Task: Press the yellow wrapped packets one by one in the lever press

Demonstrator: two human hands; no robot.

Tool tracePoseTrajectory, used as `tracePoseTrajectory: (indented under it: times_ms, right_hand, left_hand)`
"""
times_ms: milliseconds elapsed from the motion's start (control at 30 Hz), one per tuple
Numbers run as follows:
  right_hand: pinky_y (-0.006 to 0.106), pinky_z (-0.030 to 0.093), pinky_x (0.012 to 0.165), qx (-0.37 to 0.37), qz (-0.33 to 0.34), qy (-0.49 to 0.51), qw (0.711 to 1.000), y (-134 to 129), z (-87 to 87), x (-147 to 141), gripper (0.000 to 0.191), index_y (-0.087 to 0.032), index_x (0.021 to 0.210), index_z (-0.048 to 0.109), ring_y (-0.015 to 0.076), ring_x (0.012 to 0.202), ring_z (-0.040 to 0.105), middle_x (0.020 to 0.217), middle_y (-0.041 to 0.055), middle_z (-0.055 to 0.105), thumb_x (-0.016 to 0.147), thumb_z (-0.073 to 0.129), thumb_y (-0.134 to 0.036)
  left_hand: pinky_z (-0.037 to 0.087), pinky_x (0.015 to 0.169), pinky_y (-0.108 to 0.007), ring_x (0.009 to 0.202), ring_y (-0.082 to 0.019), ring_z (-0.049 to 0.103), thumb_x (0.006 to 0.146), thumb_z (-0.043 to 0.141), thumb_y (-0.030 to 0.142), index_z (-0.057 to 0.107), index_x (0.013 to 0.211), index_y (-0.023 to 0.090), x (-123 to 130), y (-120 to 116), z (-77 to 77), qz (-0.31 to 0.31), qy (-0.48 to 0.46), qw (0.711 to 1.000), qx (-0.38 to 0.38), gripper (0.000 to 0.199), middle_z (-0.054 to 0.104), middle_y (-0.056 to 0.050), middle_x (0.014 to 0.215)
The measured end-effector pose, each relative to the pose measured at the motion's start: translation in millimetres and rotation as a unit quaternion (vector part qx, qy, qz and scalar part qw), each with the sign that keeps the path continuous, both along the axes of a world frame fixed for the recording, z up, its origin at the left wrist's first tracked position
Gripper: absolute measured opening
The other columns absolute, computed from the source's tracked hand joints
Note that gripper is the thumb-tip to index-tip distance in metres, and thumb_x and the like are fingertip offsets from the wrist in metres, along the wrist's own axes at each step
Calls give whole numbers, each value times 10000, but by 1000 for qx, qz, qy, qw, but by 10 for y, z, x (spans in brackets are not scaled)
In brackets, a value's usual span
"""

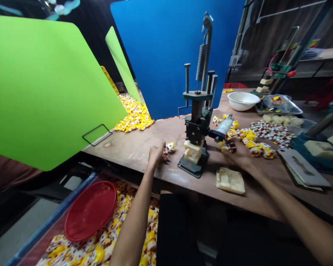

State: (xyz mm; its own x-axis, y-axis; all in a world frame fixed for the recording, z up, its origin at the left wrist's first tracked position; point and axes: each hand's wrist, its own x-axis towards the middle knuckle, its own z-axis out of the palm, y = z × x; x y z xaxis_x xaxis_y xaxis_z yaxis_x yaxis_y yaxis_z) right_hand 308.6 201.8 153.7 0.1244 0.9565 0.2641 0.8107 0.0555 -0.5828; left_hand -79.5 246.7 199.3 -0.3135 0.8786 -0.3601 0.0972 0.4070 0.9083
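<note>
The left hand pinches a small white-and-yellow plastic figure piece just above the brown tabletop, to the left of the dark green metal hand press. The right hand is on the press's right side, at the near edge of a loose heap of yellow-and-white plastic pieces; it is blurred, and whether it grips one cannot be told.

A cream block-shaped fixture sits on the press base under the ram, and a second cream slab-like mould lies near the table's front edge, to the right. Farther right are a heap of small white-and-red parts, a round white bowl at the far side and a pale rectangular phone-like object. At near left, below the table, a round red plastic basin rests on many yellow-and-white pieces.
</note>
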Motion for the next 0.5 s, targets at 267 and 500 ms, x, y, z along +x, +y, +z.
tracePoseTrajectory:
  times_ms: [267,500]
  right_hand:
    - [356,634,781,-207,56,412,886,-624,563,-296,577,-226,1189,814,278,1000,760,1212,107,809,877,789,-712]
    - [297,630,757,-258,202,454,828,-735,482,-1150,633,-168,1114,826,207,890,753,1096,87,809,826,850,-731]
  left_hand:
    - [520,496,-269,511,-196,668,958,633,779,641,1110,159,115,-364,64,49,86,990,97,639,735,-60,676]
    - [676,806,-325,869,-215,823,882,851,600,672,1208,166,754,-1610,-177,-134,-326,933,72,572,816,-128,1127]
